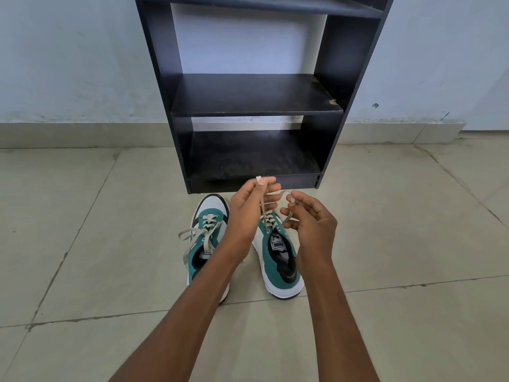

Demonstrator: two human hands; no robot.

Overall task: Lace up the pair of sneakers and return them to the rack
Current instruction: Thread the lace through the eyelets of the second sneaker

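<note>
- Floor (385, 271): pale tiles with dark grout lines; it carries the rack and both sneakers.
- Wall (68, 64): pale blue, scuffed near its base, directly behind the rack.
- Rack (256, 95): black, open-fronted, upright against the wall. Middle and bottom shelves are visible and bare; the front edge of the middle shelf is chipped at its right corner.
- Left sneaker (205, 241): green and white, standing on its sole on the floor just in front of the rack. Long axis runs near to far, toe toward the rack, heel toward the person. Lace threaded through the eyelets, its ends lying loose over the left side. The left forearm crosses over its heel.
- Right sneaker (278, 260): same colours, beside the left one, apart from it, parallel, toe toward the rack and hidden by the hands.
- Left hand (248, 213): raised above the right sneaker's forefoot, thumb and fingers pinched on the lace (264, 209), whose pale tip shows above the fingertips.
- Right hand (311, 219): level with the left, fingers curled around the other run of the same lace, which loops between the two hands and runs down to the eyelets.
</note>
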